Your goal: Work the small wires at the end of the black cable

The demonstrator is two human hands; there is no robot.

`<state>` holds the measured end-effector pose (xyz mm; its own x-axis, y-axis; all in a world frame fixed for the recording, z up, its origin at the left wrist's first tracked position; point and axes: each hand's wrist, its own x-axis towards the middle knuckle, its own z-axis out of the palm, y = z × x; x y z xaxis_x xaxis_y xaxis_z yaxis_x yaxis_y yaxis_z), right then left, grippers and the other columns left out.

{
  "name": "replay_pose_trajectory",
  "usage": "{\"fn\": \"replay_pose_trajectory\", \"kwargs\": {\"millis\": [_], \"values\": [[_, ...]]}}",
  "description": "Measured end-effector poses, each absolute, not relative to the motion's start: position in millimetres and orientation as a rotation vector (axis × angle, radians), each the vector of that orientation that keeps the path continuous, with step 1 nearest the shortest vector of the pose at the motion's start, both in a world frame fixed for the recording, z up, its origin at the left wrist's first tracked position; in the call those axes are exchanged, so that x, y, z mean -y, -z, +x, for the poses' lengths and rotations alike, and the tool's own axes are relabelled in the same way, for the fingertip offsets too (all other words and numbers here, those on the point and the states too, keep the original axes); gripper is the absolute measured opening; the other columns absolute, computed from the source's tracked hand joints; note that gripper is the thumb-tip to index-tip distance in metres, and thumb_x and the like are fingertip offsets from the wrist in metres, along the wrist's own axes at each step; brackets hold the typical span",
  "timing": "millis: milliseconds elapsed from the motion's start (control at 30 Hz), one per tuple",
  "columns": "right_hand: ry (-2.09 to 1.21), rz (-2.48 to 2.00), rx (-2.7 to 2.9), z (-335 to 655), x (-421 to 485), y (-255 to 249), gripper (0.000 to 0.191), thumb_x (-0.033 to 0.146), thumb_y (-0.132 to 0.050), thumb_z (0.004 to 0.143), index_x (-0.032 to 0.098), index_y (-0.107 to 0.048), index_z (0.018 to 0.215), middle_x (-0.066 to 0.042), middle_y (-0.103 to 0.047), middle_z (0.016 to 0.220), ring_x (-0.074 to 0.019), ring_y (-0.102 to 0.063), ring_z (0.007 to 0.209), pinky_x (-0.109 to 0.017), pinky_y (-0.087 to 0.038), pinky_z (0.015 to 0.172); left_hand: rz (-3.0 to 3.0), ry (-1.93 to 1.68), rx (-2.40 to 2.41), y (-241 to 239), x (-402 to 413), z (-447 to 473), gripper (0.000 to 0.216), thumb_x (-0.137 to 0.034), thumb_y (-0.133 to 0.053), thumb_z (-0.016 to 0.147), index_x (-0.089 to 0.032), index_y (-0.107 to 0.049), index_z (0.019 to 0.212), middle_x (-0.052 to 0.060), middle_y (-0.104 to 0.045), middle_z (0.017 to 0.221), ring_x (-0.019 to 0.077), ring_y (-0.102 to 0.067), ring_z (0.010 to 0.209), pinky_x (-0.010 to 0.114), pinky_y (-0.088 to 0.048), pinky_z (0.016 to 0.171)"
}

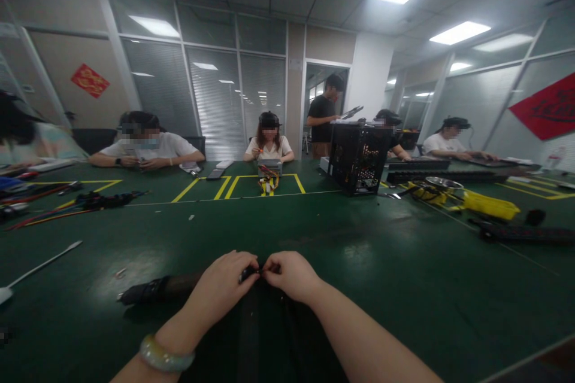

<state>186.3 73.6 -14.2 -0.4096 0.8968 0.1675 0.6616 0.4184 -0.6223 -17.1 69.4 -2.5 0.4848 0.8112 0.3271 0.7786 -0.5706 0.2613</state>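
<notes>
Both hands meet near the front middle of the green table. My left hand (227,280) is closed, its thumb and fingers pinching a small dark piece (248,273). My right hand (291,275) is also closed, fingertips pressed together against the same spot; what exactly they grip is too small to make out. A long black tube-like thing (155,290), with a shiny tip at its left end, lies on the table and runs behind my left hand. Dark strips (250,323) extend below my hands toward me, blurred and hard to identify.
A black computer case (357,158) stands across the table (215,233). Cable bundles (94,198) and a white-handled tool (45,263) lie left. A yellow basket (489,204) and a dark bar (530,232) are at right. Several people sit opposite; one stands.
</notes>
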Motion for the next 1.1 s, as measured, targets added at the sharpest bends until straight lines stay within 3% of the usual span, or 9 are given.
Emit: {"fn": "replay_pose_trajectory", "kwargs": {"millis": [633, 933, 1100], "values": [[-0.664, -1.319, 2.174, 184.2, -76.0, 19.7, 0.015, 0.027, -0.061, 0.084, 0.023, -0.072, 0.094, 0.000, -0.071, 0.086, -0.0142, -0.062, 0.075, -0.020, -0.041, 0.064, 2.610, -0.648, -1.335, 4.2, -71.1, -16.8, 0.017, -0.024, -0.051, 0.085, -0.024, -0.064, 0.096, 0.001, -0.068, 0.103, 0.0184, -0.061, 0.096, 0.046, -0.031, 0.110], [-0.625, -1.324, 2.170, 183.3, -74.2, 17.5, 0.014, 0.026, -0.060, 0.084, 0.023, -0.072, 0.091, 0.000, -0.070, 0.086, -0.0141, -0.061, 0.076, -0.020, -0.041, 0.065, 2.581, -0.666, -1.317, 3.3, -70.8, -16.5, 0.017, -0.025, -0.049, 0.087, -0.024, -0.065, 0.093, 0.002, -0.067, 0.100, 0.0186, -0.060, 0.094, 0.036, -0.042, 0.096], [-0.628, -1.325, 2.161, 184.1, -75.8, 20.3, 0.014, 0.026, -0.061, 0.083, 0.023, -0.072, 0.091, 0.000, -0.071, 0.085, -0.0139, -0.061, 0.074, -0.020, -0.041, 0.063, 2.584, -0.637, -1.332, 1.6, -68.8, -16.0, 0.014, -0.023, -0.056, 0.083, -0.025, -0.064, 0.094, 0.000, -0.066, 0.101, 0.0184, -0.060, 0.095, 0.034, -0.042, 0.093]]}}
